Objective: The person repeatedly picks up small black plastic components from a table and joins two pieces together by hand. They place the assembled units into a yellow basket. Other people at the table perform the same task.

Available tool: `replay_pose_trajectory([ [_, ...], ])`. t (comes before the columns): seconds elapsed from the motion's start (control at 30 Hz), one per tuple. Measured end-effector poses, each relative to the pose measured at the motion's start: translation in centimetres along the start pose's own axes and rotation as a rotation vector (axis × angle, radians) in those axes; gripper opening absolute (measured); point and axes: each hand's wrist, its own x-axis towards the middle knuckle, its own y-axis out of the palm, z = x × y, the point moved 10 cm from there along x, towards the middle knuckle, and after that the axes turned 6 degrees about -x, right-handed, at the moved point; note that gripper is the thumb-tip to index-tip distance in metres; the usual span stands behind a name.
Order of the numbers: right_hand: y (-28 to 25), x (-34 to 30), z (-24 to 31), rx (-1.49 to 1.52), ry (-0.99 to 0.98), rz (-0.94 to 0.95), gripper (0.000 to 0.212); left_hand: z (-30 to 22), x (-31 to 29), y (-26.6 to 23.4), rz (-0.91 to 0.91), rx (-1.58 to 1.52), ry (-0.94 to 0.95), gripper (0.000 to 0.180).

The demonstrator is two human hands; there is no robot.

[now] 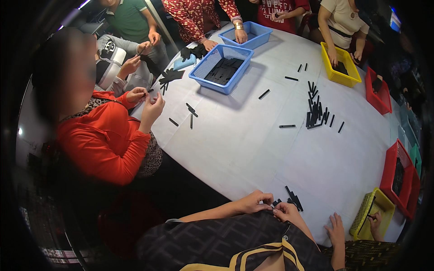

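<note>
At the near edge of the table, my left hand and my right hand are close together, fingertips nearly meeting. Both are closed in a pinch around a small black strip. Fingers cover much of it, so its exact kind is hidden. Just beyond my right hand lie several loose black strips, some overlapping, flat on the white table.
A loose pile of black strips lies mid-table. Blue baskets stand at the far side, yellow and red baskets along the right. A co-worker's hand rests right of mine; a red-sleeved person works at left.
</note>
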Motion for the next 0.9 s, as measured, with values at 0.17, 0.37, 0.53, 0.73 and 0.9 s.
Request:
replay_pose_trajectory([
  [0.17, -0.2, -0.2, -0.1, 0.119, -0.035, 0.073, 0.015, 0.2, -1.0, -1.0, 0.047, 0.053, -0.042, 0.018],
  [0.37, 0.3, 0.4, 0.1, 0.144, -0.019, 0.102, 0.015, -1.6, 0.1, 0.1, 0.041, 0.061, 0.032, 0.016],
  [0.53, 0.1, -0.4, 0.3, 0.151, -0.02, 0.098, 0.015, -0.3, -0.4, -0.7, 0.072, 0.06, -0.041, 0.014],
  [0.73, -0.6, 0.2, 0.4, 0.137, -0.079, 0.074, 0.012, -1.3, 0.8, 0.3, 0.019, 0.139, 0.046, 0.015],
  [0.9, -1.5, -0.4, 0.3, 0.154, -0.076, 0.032, 0.012, -0.5, -0.3, -1.2, 0.001, 0.216, 0.027, 0.015],
])
